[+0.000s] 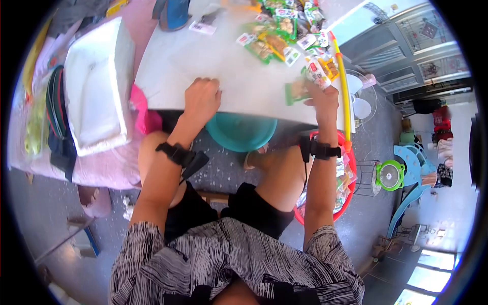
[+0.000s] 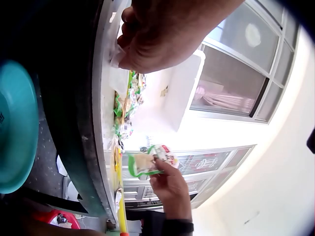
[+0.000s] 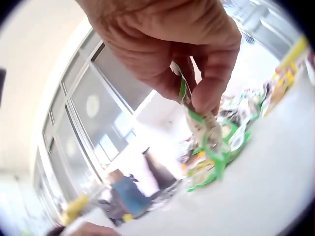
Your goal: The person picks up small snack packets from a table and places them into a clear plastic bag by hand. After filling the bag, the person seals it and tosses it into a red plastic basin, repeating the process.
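My right hand (image 1: 324, 101) pinches a green-edged snack packet (image 1: 296, 92) above the table's right side. In the right wrist view, thumb and fingers grip the top of this packet (image 3: 204, 130), which hangs on edge. My left hand (image 1: 202, 96) is curled over the front edge of the white table (image 1: 178, 61). Seen from the left wrist, a pale patch (image 2: 117, 58) shows at that hand's fingertips, and I cannot tell whether it is something held. Many snack packets (image 1: 286, 28) with green, yellow and white wrappers lie piled at the table's far right.
A teal basin (image 1: 241, 145) stands under the table's front edge. Beside my right leg is a red basket (image 1: 352, 189) of packets. A yellow rod (image 1: 345, 96) runs along the table's right edge. To the left lies a white foam box (image 1: 96, 91); a blue object (image 1: 173, 18) stands far back.
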The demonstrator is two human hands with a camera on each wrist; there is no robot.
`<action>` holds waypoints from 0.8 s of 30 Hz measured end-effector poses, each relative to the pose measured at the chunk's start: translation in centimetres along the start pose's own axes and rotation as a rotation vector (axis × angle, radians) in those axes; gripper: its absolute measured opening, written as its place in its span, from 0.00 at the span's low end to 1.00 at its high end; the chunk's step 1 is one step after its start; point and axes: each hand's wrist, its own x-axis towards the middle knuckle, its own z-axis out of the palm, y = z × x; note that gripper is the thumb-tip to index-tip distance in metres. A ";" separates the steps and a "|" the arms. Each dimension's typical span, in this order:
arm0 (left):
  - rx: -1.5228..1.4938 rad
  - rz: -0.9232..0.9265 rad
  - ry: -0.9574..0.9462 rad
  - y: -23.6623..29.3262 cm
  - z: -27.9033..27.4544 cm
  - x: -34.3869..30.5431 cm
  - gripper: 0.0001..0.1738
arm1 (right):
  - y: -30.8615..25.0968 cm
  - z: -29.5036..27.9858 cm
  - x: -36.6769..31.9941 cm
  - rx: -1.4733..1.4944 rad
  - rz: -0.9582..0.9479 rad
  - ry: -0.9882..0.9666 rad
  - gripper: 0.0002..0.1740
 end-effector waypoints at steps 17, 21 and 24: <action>-0.120 0.015 -0.050 0.9 -0.5 -0.4 0.10 | 3.8 12.4 -5.3 0.514 0.015 -0.091 0.16; -0.128 0.017 0.006 0.9 0.0 -0.4 0.11 | 3.0 13.4 -6.4 0.043 -0.179 -0.199 0.11; -0.106 -0.012 -0.003 0.8 -0.4 -0.3 0.12 | 3.0 11.3 -5.2 -0.417 -0.487 -0.295 0.10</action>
